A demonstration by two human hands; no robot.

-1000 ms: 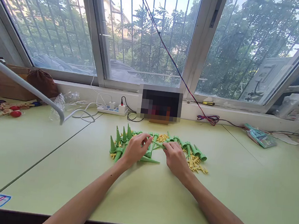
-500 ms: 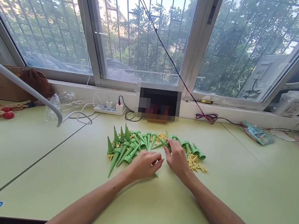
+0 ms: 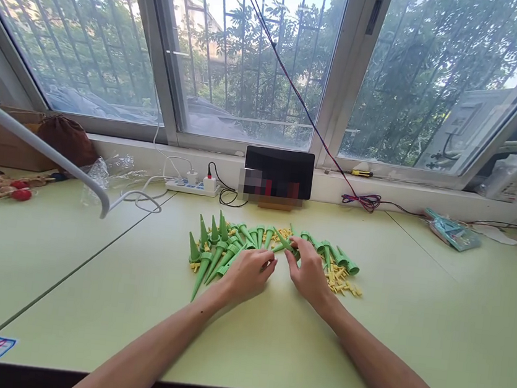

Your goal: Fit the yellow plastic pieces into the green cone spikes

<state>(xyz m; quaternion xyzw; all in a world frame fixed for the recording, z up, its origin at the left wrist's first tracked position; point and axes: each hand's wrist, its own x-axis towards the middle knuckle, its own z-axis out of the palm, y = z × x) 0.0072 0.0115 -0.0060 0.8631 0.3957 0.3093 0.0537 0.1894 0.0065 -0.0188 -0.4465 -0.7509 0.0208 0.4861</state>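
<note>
My right hand [image 3: 309, 269] has its thumb and fingers closed on a green watering spike [image 3: 283, 241], whose point slants up to the left. Facing it, my left hand [image 3: 249, 275] is curled with its fingertips together; whatever they may hold is hidden. Left of and behind that hand lies a pile of green plastic watering spikes [image 3: 201, 273], several standing point up and others on their sides. More green spikes [image 3: 346, 263] lie beyond my right hand. Small yellow T-shaped plastic pieces [image 3: 340, 282] are scattered beside and among them.
The pale green table [image 3: 101, 300] has a seam on its left. At the back stand a dark screen [image 3: 278, 170] and a power strip [image 3: 191, 186] with cables. Wooden toys with red balls [image 3: 20, 193] lie far left, and packaged items [image 3: 454, 232] lie right. A white curved arm [image 3: 57, 155] crosses the left.
My left hand has moved slightly up and inward, and a green tip seen under it before is out of sight. My right hand keeps its spike. The view has shifted slightly.
</note>
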